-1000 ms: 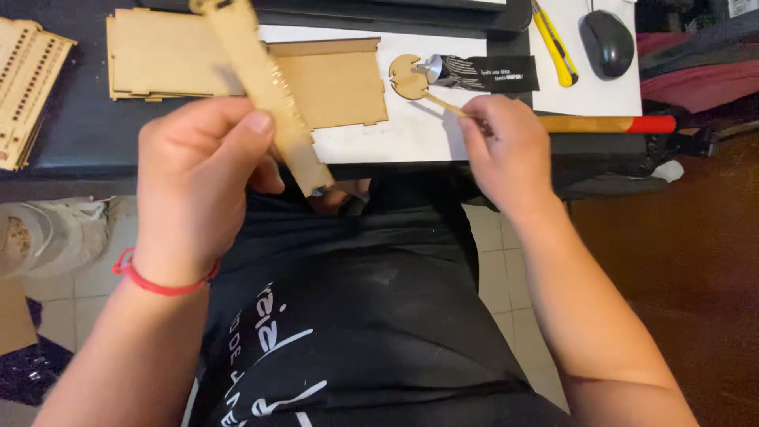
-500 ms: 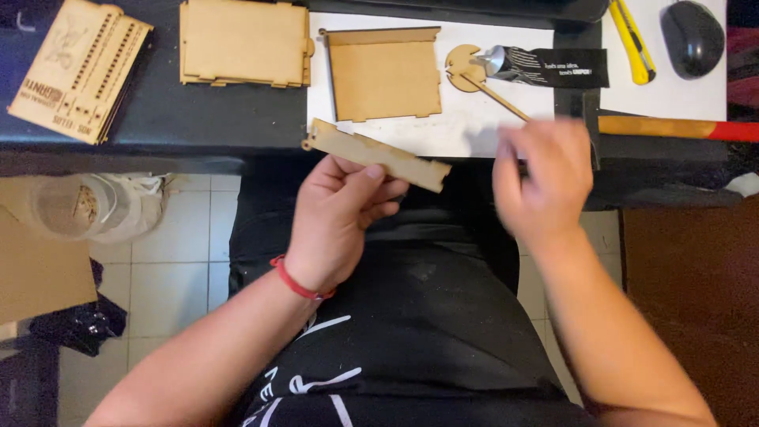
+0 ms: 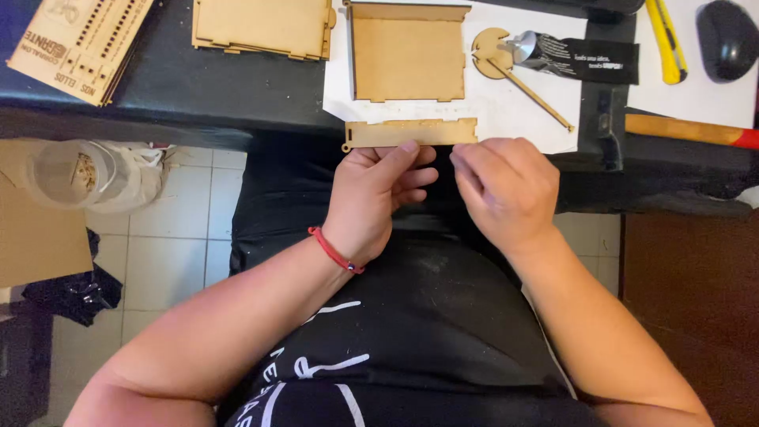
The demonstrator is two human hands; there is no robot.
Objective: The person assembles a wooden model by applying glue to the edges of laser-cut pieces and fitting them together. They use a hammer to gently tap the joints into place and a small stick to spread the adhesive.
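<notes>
A thin wooden strip, pale and notched along its edges with a small round tab at its left end, is lying level across the near edge of a white sheet on a dark table. The left hand is gripping it from below, the fingertips curling over the strip's lower edge near its middle. A red cord bracelet is circling that wrist. The right hand is sitting just at 3 o'clock of the left, its fingers loosely curled and bunched, the fingertips touching or nearly touching the strip's right end; whether it is actually pinching the wood cannot be told.

At 12 o'clock of the strip, a square wooden panel with a raised top edge is resting on the white sheet. At 1 o'clock, a small wooden disc on a thin stick is lying beside a black glue tube. Further toward 2 o'clock are a yellow utility knife, a black computer mouse and a hammer with a wooden handle. At 11 o'clock, a stack of flat wooden sheets is lying on the table, and at 10 o'clock a slotted wooden board. At 9 o'clock, down on the tiled floor, a clear plastic container is standing.
</notes>
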